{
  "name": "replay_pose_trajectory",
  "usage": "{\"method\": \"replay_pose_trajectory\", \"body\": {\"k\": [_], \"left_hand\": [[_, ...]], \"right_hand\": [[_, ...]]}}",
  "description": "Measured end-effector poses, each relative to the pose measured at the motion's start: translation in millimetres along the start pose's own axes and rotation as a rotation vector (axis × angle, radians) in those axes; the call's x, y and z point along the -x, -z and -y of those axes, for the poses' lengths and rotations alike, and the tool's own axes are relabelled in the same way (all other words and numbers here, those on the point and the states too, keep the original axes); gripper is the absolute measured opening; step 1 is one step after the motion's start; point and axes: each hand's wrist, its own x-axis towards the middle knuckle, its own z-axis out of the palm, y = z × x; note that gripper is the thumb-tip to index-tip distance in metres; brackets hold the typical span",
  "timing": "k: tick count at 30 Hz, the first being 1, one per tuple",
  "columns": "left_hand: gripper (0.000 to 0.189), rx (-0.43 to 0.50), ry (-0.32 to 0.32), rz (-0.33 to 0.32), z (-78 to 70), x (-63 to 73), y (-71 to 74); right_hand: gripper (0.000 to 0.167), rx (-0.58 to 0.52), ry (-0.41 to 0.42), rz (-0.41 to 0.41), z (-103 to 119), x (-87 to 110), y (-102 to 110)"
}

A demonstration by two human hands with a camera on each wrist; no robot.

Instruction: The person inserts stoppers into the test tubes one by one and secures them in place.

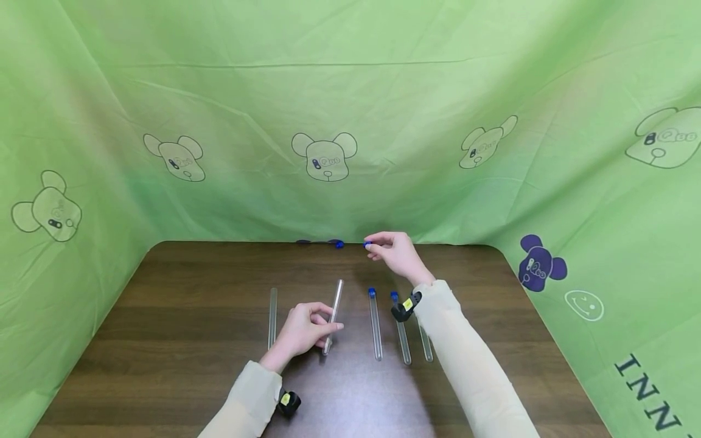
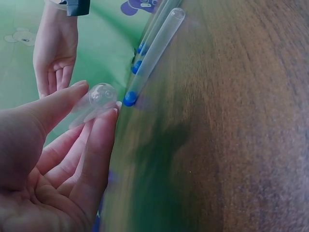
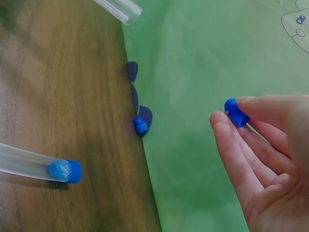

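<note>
My left hand [image 1: 304, 328] pinches a clear, uncapped test tube [image 1: 334, 310] between thumb and fingers; its rounded end [image 2: 103, 94] faces the left wrist camera. Toward the table's far edge, my right hand [image 1: 401, 254] holds a small blue cap [image 3: 236, 113] between thumb and fingertips, apart from the tube. A second loose blue cap [image 3: 140, 125] sits at the far edge, left of the right hand. Below the right hand lies a tube with a blue cap in its end [image 1: 375, 325].
Two more tubes lie to the right, one blue-capped [image 1: 402, 334], the other tube [image 1: 425, 344] partly hidden by the right sleeve. Left of the left hand lies another clear tube [image 1: 272, 316]. Green printed cloth [image 1: 328, 109] hangs around the brown wooden table [image 1: 181, 340].
</note>
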Motion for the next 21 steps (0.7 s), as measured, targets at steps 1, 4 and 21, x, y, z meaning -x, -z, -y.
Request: {"method": "replay_pose_trajectory", "body": {"k": [1,4,21], "left_hand": [[0.035,0.003,-0.005,0.001,0.4,-0.2,-0.3],[0.035,0.005,-0.012,0.006,1.5,-0.3,-0.6],[0.037,0.016,-0.008,0.004,-3.1,1.1,-3.5]], "right_hand": [[0.022,0.004,0.001,-0.003,0,0.7,-1],[0.023,0.02,0.009,-0.006,0,2.7,-3],[0.024,-0.009,0.032,-0.005,0,15.7,-23]]}}
